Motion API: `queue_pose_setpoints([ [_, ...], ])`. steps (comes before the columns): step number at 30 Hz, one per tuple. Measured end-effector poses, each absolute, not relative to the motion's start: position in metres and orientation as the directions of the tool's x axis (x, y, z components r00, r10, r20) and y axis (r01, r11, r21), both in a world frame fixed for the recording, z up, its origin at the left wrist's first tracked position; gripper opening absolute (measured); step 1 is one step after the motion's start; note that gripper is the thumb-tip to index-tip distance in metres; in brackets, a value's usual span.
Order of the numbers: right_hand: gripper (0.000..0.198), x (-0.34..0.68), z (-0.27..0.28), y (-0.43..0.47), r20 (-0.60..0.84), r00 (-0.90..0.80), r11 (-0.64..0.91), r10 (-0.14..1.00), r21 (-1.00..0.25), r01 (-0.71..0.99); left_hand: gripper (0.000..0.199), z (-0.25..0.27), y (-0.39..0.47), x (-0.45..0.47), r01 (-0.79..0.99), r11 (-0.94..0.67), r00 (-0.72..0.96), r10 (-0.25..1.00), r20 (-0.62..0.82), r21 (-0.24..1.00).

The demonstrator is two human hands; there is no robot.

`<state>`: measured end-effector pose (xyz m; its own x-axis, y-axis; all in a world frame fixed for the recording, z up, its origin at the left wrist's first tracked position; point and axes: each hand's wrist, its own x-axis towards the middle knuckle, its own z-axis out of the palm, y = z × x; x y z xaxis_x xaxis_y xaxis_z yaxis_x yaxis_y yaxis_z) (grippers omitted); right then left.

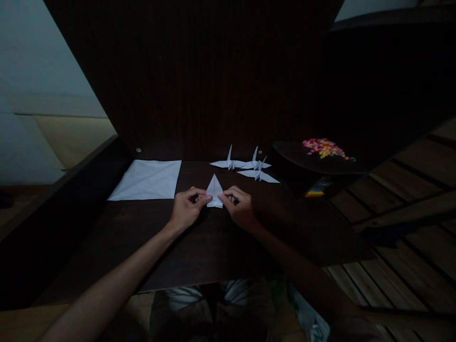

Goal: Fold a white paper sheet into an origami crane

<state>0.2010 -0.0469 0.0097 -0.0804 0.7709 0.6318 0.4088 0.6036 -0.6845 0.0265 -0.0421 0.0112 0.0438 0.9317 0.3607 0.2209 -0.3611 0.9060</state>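
Observation:
Between my two hands is a small folded white paper [214, 190], its pointed tip facing away from me and a crease down its middle. My left hand [188, 204] pinches its left edge between thumb and fingers. On the opposite edge, my right hand [240, 205] grips the paper the same way. Beyond it stand three finished paper cranes: one crane [230, 164] at the back left, another crane [255, 164] beside it, and a nearer crane [259, 175] to the right. To the left lies a flat, creased white paper sheet [149, 179].
The dark wooden desk [171, 266] has a raised back panel [199, 85] and a left side board [64, 194]. A corner shelf [288, 152] at the right bears a pile of small colourful pieces [326, 147]. Under that shelf is a yellow-and-red item [315, 193].

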Motion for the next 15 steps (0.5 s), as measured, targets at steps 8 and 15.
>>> queue_pose_setpoints([
  [8,0.017,0.2029,0.0092,-0.0441,0.622,-0.039,0.581,0.782,-0.704,0.409,0.022,0.0195,-0.0442,0.0288,0.285,-0.369,0.071,0.929,0.364,0.885],
  [15,0.018,0.2017,0.0090,-0.0439,0.633,-0.061,0.599,0.772,-0.692,0.403,0.021,0.0142,-0.0424,0.0282,0.301,-0.385,0.093,0.922,0.375,0.872],
])
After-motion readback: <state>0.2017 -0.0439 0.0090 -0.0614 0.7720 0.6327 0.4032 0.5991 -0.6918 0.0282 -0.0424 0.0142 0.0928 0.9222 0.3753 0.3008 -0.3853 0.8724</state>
